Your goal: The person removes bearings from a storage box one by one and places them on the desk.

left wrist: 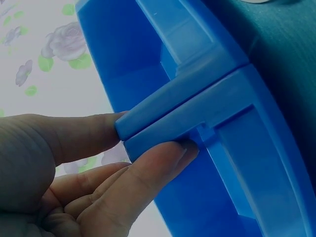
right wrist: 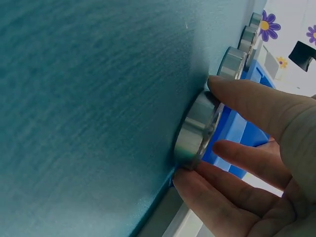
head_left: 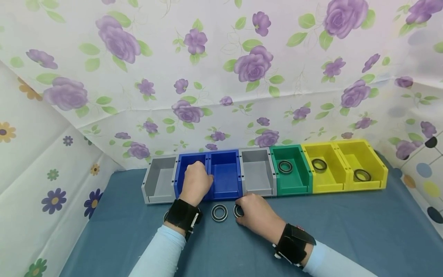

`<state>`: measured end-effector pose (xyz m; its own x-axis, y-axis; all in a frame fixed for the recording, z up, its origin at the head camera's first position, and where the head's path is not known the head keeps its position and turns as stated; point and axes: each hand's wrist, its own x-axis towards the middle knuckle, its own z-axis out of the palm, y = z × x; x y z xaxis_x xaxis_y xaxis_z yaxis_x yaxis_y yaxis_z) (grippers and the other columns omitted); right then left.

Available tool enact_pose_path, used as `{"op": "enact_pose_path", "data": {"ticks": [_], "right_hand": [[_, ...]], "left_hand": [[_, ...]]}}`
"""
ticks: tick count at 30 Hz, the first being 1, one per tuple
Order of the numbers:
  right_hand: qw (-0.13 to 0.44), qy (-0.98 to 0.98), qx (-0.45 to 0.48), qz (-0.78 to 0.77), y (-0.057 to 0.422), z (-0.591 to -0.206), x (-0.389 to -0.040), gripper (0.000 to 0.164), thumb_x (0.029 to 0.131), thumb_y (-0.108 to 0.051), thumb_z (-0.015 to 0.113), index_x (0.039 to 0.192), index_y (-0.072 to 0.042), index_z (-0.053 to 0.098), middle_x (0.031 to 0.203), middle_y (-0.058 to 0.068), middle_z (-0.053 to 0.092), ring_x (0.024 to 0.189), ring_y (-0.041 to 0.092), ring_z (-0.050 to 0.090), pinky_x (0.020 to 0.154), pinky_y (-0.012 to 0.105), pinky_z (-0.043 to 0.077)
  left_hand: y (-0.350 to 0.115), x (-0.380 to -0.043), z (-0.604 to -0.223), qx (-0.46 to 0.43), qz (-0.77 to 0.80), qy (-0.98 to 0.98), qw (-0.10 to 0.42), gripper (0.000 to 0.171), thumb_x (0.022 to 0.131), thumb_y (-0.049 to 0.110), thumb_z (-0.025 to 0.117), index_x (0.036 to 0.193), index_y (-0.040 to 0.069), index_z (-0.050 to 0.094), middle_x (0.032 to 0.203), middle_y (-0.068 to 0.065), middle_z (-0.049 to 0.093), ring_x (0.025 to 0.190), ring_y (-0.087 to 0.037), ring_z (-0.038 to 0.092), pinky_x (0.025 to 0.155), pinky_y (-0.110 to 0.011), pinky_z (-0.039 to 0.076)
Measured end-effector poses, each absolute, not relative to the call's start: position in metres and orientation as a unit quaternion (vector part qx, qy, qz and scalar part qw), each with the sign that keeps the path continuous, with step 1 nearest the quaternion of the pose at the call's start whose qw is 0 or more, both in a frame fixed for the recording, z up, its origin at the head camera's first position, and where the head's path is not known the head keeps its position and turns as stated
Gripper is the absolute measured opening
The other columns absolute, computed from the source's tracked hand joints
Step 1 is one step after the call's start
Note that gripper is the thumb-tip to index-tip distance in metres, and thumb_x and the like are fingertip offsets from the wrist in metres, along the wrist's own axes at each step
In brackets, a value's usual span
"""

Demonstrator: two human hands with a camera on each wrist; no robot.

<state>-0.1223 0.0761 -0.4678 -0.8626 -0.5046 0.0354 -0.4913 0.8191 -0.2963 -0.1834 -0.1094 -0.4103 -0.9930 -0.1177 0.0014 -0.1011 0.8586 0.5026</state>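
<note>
My left hand (head_left: 195,181) pinches the adjoining walls of two blue bins, thumb on one side and a finger on the other. The left blue bin (head_left: 180,169) is partly covered by this hand; the right blue bin (head_left: 224,175) shows its bare floor. Just in front of the bins, my right hand (head_left: 257,215) grips a ball bearing (right wrist: 195,131) by its rim, thumb and fingers at opposite sides. That bearing stays low at the blue cloth. Beside it lies another bearing (head_left: 219,212); others are partly hidden by my left wrist.
A grey bin (head_left: 160,181) ends the row at left. Further right stand another grey bin (head_left: 257,173), a green bin (head_left: 294,184) and two yellow bins (head_left: 332,175), with a bearing in the green and each yellow one. Floral cloth (head_left: 221,77) hangs behind.
</note>
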Motion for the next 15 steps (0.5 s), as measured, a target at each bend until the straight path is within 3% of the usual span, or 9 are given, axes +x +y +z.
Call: {"op": "enact_pose_path", "data": {"ticks": [8,15], "right_hand": [[-0.011,0.949,-0.252,-0.189,0.083,-0.45,-0.124,0.039,0.072,-0.034,0.077,0.103,-0.011,0.069,0.094,0.0,0.065,0.085,0.009,0.058,0.071,0.028,0.047],[-0.111,0.934,-0.245,-0.236,0.108,-0.419,-0.137,0.037,0.076,-0.03,0.074,0.106,-0.011,0.068,0.101,0.002,0.065,0.092,0.013,0.06,0.074,0.027,0.048]], "left_hand": [[-0.109,-0.183,-0.411,0.065,-0.263,-0.962,0.016,0.015,0.084,0.016,0.067,0.075,0.005,0.061,0.057,-0.003,0.053,0.047,-0.011,0.053,0.041,-0.024,0.042],[-0.109,-0.184,-0.411,0.064,-0.26,-0.963,0.019,0.015,0.083,0.016,0.067,0.075,0.004,0.062,0.058,-0.003,0.054,0.048,-0.011,0.053,0.042,-0.024,0.043]]}}
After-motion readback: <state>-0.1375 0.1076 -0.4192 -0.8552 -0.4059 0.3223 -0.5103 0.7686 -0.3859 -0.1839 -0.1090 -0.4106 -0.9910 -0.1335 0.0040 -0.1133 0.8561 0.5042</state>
